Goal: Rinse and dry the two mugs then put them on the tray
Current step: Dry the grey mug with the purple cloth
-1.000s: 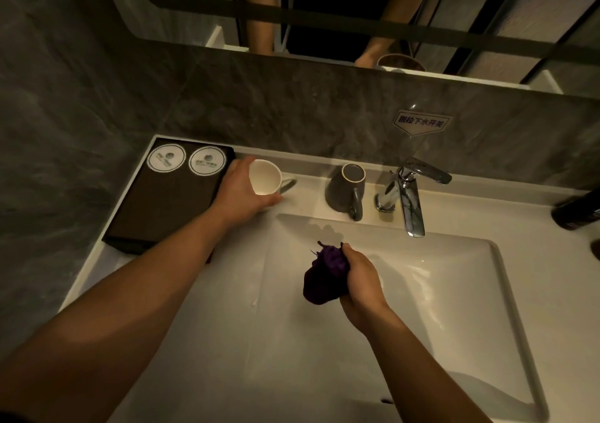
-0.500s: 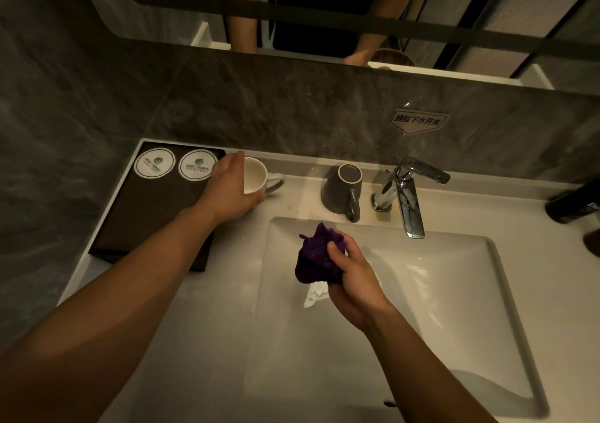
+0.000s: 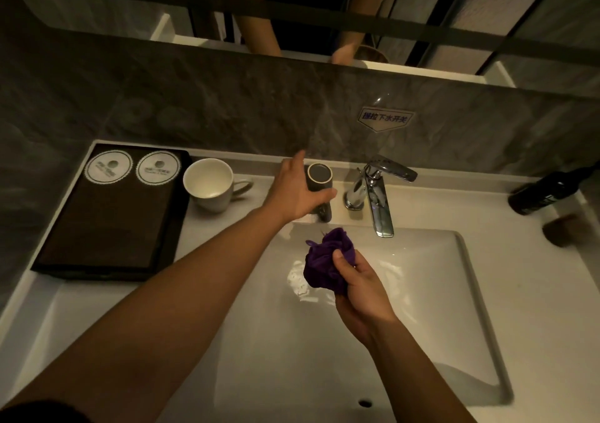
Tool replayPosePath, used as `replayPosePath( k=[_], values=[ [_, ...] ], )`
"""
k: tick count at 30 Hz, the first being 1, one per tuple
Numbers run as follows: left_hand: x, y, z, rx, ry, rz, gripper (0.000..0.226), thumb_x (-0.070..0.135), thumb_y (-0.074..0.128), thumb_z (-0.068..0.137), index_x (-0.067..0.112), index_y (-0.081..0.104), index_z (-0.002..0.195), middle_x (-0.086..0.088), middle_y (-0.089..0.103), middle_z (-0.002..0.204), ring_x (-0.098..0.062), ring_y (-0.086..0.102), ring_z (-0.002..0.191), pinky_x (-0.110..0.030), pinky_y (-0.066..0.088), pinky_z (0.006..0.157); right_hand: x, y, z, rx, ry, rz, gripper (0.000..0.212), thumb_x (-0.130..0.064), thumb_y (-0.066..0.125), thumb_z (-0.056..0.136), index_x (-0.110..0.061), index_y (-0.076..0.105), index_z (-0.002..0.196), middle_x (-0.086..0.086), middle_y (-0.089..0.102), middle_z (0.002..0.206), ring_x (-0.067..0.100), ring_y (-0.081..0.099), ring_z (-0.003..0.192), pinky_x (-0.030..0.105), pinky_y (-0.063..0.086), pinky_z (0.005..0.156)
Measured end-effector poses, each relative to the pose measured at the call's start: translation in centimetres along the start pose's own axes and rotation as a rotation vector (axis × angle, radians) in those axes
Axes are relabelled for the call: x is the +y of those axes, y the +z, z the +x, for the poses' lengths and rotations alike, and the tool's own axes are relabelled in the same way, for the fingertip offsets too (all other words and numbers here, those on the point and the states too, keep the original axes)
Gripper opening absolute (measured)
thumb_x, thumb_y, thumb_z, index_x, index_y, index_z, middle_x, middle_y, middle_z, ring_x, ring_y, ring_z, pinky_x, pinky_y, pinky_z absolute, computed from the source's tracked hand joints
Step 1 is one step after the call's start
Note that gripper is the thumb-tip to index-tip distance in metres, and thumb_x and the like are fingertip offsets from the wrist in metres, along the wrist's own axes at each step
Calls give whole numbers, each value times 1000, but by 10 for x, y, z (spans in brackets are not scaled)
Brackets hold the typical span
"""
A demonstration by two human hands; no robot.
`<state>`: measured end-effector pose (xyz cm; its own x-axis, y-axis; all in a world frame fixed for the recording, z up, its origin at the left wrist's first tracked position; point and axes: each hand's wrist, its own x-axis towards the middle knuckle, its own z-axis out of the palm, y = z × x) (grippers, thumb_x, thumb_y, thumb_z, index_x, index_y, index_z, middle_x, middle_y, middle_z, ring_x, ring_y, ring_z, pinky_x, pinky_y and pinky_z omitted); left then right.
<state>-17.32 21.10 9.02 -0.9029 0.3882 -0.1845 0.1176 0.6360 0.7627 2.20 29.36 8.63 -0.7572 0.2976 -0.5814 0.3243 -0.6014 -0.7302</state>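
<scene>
**Dim, warm light with glare in the basin**

The scene is dimly lit in a warm tone. Bright glare is seen on the wet basin (image 3: 422, 309) and chrome faucet (image 3: 378, 195). Straight edges are bowed near the borders, and the far-right bottle (image 3: 545, 192) is blurred.

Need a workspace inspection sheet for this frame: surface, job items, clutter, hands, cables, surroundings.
Surface: white counter with a sunken sink; bright, wet-looking patches in the basin.
Job's things: light mug upright on the counter beside the tray, not on it; dark mug upright by the faucet; purple cloth bunched over the sink; tray carries two round coasters.
Clutter: dark bottle and a blurred brown object at far right.
Hands: left hand wraps the dark mug, thumb across its front; right hand grips the cloth.
Cables: nothing seen.
Surroundings: grey stone wall with a sticker, mirror above; dim light.
</scene>
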Motion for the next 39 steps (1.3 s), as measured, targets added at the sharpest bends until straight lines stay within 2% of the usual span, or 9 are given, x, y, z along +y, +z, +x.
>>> replayPosePath(
  k=[5, 10, 15, 20, 23, 25, 29, 33, 39],
  values=[
    [0, 37, 17, 86, -188, -79, 107, 53, 90, 66, 12, 34, 147, -14, 44, 150, -36, 46, 136, -48, 44, 111, 2, -11, -1, 63, -18, -33, 31, -15, 56, 103, -11, 60, 134, 14, 73, 125, 27, 68, 119, 37, 52, 104],
    [-3, 54, 19, 213, -165, -125, 71, 34, 87, 75, 13, 50, 132, -12, 59, 134, -34, 57, 124, -45, 51, 102, 4, -20, -1, 62, -21, -51, 30, -15, 54, 104, -8, 61, 132, 16, 73, 124, 27, 70, 117, 33, 56, 94],
    [-15, 42, 9, 175, -134, -310, 63, 24, 87, 79, 15, 54, 132, -3, 65, 127, -21, 61, 117, -37, 51, 101, 2, -22, -7, 58, -63, -54, 29, -15, 54, 104, -11, 62, 132, 11, 75, 121, 21, 72, 112, 30, 56, 92],
    [-32, 15, -17, 129, -232, -708, 59, 27, 89, 73, 22, 60, 124, 1, 68, 119, -26, 66, 115, -50, 61, 92, -13, -1, -21, 119, -234, -226, 18, -26, 55, 104, -36, 63, 116, -7, 77, 110, 12, 71, 110, 22, 55, 85],
    [-28, -4, -46, 83, -223, -842, 48, 9, 81, 83, 19, 60, 124, -1, 70, 116, -27, 68, 114, -37, 64, 82, -24, 17, -31, 139, -442, -320, 20, -32, 53, 105, -46, 60, 116, -14, 73, 113, 3, 68, 110, 19, 53, 89],
    [-24, -15, -70, 35, -183, -864, 51, 8, 81, 82, 19, 60, 128, -5, 72, 120, -28, 70, 113, -39, 63, 83, -30, 29, -34, 133, -595, -407, 23, -35, 51, 105, -48, 56, 123, -16, 69, 118, 1, 64, 115, 23, 53, 97],
    [-5, -25, -116, -88, -89, -953, 54, 15, 78, 79, 18, 62, 130, -8, 73, 123, -27, 70, 114, -42, 61, 88, -34, 44, -27, -23, -740, -729, 34, -57, 37, 104, -62, 45, 136, -22, 43, 156, 13, 33, 152, 54, 37, 119],
    [4, -26, -143, -62, -61, -1124, 60, 9, 72, 85, 18, 55, 142, -8, 68, 135, -25, 66, 123, -38, 58, 98, -37, 38, -28, -200, -696, -710, 42, -28, 31, 113, -53, 54, 138, -20, 38, 162, 4, 27, 153, 48, 28, 125],
    [13, -29, -165, -3, -159, -1183, 47, 40, 67, 92, 21, 61, 135, -13, 64, 137, -28, 66, 124, -42, 57, 97, -35, 32, -31, -277, -685, -832, 57, -44, 52, 102, -28, 38, 156, -9, 41, 160, 9, 37, 148, 47, 36, 121]
  ],
)
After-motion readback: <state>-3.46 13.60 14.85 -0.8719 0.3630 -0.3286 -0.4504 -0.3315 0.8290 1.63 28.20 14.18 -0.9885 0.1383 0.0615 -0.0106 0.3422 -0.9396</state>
